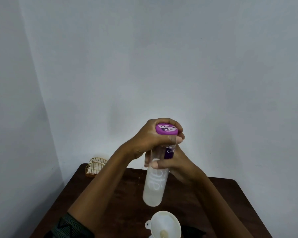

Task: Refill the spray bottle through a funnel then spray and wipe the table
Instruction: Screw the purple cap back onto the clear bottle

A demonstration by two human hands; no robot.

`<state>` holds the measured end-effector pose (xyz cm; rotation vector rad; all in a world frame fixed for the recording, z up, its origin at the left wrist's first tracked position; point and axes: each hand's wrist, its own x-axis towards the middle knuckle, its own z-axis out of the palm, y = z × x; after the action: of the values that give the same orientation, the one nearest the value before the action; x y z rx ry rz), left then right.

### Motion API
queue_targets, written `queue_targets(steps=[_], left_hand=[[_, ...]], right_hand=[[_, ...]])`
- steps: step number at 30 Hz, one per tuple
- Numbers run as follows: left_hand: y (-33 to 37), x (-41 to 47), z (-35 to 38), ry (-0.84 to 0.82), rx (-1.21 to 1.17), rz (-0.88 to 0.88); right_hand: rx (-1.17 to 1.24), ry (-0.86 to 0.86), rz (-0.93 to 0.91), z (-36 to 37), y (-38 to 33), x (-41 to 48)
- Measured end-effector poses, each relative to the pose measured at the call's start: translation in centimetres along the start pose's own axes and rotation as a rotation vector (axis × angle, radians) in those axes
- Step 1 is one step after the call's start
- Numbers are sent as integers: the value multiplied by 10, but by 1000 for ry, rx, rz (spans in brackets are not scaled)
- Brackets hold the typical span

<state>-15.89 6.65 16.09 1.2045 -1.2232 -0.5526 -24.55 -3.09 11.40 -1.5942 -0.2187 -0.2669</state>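
White funnel [163, 224] sits lowest in the view, mouth up, with a small tab on its left rim; what it stands in is cut off by the bottom edge. Just right of the funnel lies a dark object, too cropped to name.

Directly above the funnel, clear of its rim, hangs a clear bottle [154, 184] with white lettering, held nearly upright with its base toward the funnel. The right hand [172, 164] wraps the bottle's upper body, thumb across the front. Higher still above the funnel, the left hand [150, 136] is curled over the purple cap [166, 129], fingers clamped round its rim. Both forearms run down past the funnel on either side, and a patterned sleeve [70, 225] shows well left of it.

Beyond the funnel spreads the dark wooden table [222, 194], bare wood showing on both sides of the arms. Its far edge meets the grey wall [162, 57], and its right edge slants away to the right of the funnel. Far left of the funnel, at the table's back corner, stands a gold wire holder [95, 166] with something white in it.
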Motion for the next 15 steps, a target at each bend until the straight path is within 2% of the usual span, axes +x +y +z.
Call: queue_targets(steps=[2,4,7,15], left_hand=[[9,0,-6,-204,-65,-20],[15,1,-9,-335,-143,-37],[15,1,-13,-381,-183,4],[11,-3,-15,-453,-246,66]], right_hand=[[120,-184,37,0,0,1],[248,-320,57,4,1,5],[355,-417,76,11,3,11],[416,-539,92,19,5,21]])
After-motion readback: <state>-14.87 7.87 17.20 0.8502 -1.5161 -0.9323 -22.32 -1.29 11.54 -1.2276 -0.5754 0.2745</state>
